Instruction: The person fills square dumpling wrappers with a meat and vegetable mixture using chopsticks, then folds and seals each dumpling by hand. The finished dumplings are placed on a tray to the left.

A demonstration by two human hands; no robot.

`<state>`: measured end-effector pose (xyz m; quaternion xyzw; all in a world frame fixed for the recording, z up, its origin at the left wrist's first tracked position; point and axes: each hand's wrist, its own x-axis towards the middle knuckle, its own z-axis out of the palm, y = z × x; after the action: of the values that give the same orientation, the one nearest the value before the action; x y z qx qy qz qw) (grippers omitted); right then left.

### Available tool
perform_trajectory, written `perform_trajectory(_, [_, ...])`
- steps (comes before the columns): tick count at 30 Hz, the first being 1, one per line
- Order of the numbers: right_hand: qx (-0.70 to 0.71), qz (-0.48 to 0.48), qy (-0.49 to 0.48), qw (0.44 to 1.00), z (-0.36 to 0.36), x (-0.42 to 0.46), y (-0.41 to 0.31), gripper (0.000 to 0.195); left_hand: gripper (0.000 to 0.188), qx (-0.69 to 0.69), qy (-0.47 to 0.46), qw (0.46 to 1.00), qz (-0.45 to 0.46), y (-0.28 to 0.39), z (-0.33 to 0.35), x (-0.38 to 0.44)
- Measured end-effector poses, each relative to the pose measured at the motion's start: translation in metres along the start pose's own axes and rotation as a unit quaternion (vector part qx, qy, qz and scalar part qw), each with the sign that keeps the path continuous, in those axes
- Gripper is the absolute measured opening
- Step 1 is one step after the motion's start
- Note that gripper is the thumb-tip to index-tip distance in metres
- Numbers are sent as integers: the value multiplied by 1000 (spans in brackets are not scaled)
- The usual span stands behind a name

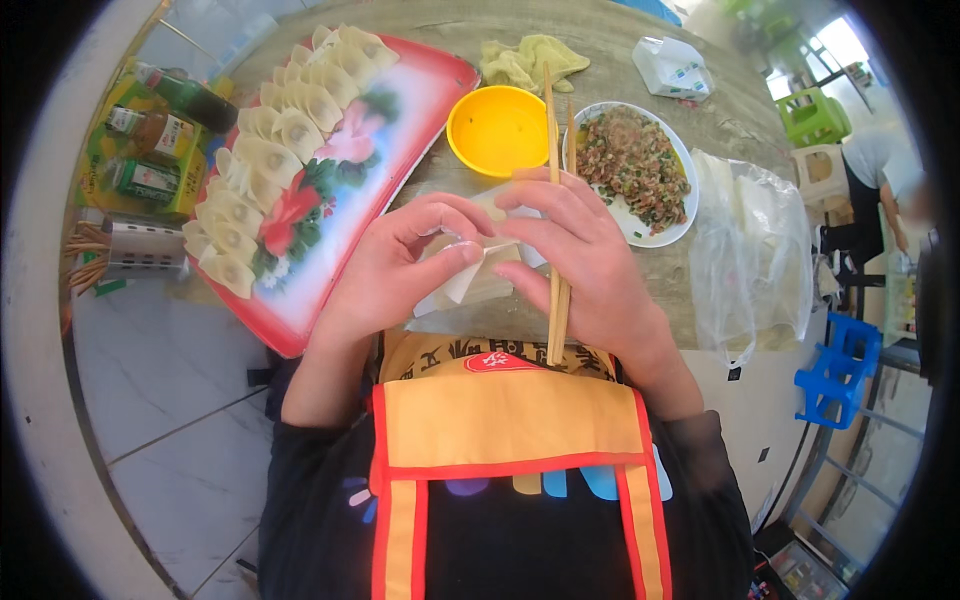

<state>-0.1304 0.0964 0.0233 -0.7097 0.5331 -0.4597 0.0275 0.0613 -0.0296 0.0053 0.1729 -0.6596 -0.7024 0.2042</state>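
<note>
Between the thumb and fingers of my left hand (401,259) is a thin pale dough wrapper (466,274), partly folded. My right hand (581,244) holds a pair of wooden chopsticks (556,300) upright against its palm, its thumb and fingertips close to the wrapper. Whether any filling sits in the wrapper is hidden by the fingers. Under the hands lies a stack of square wrappers (491,289) on plastic. Beyond the right hand stands a white plate (634,229) of minced meat filling with chopped greens (637,161).
A red-rimmed floral tray (345,225) at left bears rows of folded wontons (289,131). A yellow bowl (499,131), a cloth (525,64), a tissue pack (673,67) and bagged wrappers (750,225) stand around. Bottles (154,135) line the left edge; a person (874,195) is at far right.
</note>
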Motion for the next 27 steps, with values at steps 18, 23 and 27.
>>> perform_trajectory(18, [-18, 139, 126, 982, -86, -21, -17, 29, 52, -498, 17, 853, -158, -13, 67, 10])
perform_trajectory(23, [3, 158, 110, 981, -113, -44, -20, 25, 54, -505, 15, 830, -237, -19, 74, 16])
perform_trajectory(27, [-75, 173, 68, 980, -108, -48, 1, 8, 49, -448, 16, 851, -273, -25, 84, 23])
